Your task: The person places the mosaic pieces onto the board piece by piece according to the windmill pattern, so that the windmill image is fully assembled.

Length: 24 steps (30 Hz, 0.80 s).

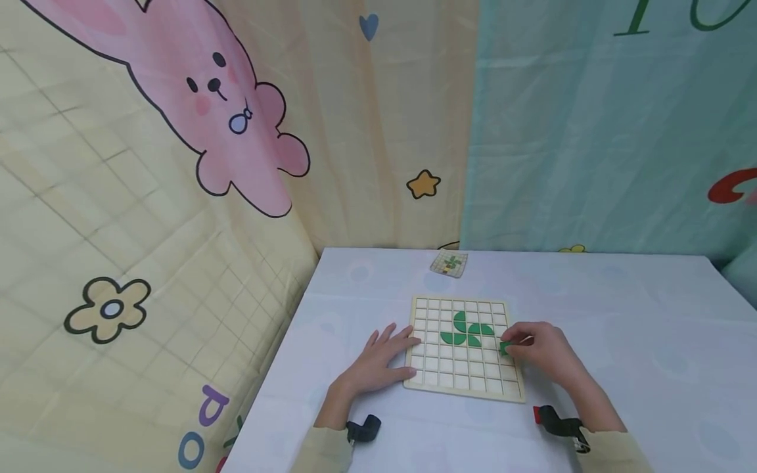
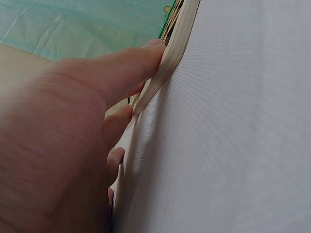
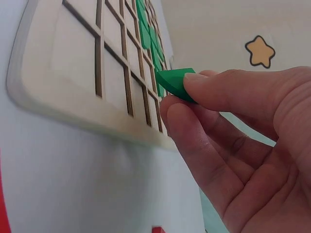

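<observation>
A square wooden grid board (image 1: 445, 380) with white cells lies on the table. Several green curved-edge tiles (image 1: 453, 338) sit in its middle cells, arranged like a pinwheel. Along the board's left edge my left hand (image 1: 378, 361) is spread, its thumb and fingers touching the frame. In the left wrist view the thumb (image 2: 141, 60) lies against the board's side. My right hand (image 1: 547, 351) pinches another green tile (image 3: 176, 83) between thumb and fingers, over the right part of the grid. This tile has a curved side and a pointed corner.
A small card (image 1: 449, 263) printed with a grid and coloured pattern lies near the table's back edge. The white-covered table (image 1: 639, 328) stretches to the right of the board. Behind it hangs a printed curtain (image 1: 579, 144). Each wrist wears a black strap (image 1: 365, 429).
</observation>
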{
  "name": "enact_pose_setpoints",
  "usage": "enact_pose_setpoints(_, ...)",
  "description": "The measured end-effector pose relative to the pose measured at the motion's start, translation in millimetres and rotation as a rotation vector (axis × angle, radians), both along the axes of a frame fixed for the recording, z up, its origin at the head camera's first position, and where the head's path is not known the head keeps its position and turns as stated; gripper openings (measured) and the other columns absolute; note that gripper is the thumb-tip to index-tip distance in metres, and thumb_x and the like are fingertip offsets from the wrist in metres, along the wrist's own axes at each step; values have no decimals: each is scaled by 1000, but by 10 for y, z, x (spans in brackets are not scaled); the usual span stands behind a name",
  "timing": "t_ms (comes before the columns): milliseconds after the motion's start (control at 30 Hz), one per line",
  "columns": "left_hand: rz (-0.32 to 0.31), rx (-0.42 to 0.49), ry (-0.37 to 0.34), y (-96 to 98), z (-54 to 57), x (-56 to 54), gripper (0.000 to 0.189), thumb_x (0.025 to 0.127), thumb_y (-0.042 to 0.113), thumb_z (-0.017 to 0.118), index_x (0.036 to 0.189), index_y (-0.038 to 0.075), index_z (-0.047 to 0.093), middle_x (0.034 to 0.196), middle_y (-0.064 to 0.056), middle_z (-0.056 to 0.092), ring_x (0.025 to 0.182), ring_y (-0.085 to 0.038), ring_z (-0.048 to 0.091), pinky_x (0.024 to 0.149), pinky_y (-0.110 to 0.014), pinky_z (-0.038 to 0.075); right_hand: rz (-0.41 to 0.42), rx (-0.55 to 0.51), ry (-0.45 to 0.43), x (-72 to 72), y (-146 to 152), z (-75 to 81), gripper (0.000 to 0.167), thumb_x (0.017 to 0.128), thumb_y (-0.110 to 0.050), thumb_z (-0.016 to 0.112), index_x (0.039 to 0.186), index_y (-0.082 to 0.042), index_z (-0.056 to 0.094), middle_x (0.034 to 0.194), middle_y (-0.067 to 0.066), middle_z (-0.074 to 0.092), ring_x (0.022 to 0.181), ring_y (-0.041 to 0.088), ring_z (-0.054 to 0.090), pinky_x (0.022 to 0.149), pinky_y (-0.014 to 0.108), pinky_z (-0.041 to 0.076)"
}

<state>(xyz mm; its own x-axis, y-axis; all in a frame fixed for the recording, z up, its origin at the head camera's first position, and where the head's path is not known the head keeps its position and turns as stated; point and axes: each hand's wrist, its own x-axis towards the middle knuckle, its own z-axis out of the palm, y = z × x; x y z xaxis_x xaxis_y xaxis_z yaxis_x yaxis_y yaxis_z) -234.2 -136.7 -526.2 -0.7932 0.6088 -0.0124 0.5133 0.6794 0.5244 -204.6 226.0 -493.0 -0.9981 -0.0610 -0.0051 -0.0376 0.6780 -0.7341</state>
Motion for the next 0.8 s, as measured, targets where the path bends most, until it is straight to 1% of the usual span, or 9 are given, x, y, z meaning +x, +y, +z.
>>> enact_pose_setpoints(167, 8, -20, 0, -3, 1, -5, 61, 96, 54, 59, 152, 35, 43, 165, 14, 19, 154, -23, 4, 122, -54, 3, 43, -19, 27, -37, -113, -2, 13, 85, -5, 77, 93, -14, 75, 92, -1, 69, 87, 20, 64, 71, 34, 55)
enact_pose_setpoints(400, 4, -2, 2, -1, -19, 7, 61, 96, 53, 60, 152, 34, 44, 165, 12, 21, 154, -24, 5, 121, -56, 3, 60, -20, 20, -65, -237, -14, 11, 86, -5, 76, 91, -15, 75, 90, -2, 68, 86, 18, 63, 72, 34, 55)
enact_pose_setpoints(600, -10, 14, 16, 9, -60, 22, 61, 96, 53, 60, 151, 33, 45, 165, 9, 23, 154, -29, 8, 120, -58, 5, 46, -30, -2, -52, -311, -40, 11, 86, -5, 76, 90, -15, 75, 87, -3, 68, 82, 16, 62, 71, 33, 54)
enact_pose_setpoints(800, -2, 8, 16, 15, -3, 20, 60, 96, 51, 61, 152, 33, 45, 165, 9, 23, 154, -29, 8, 121, -58, 4, 21, -43, -17, -79, -425, -59, 9, 86, -6, 78, 88, -14, 75, 83, -3, 67, 78, 17, 59, 68, 30, 53)
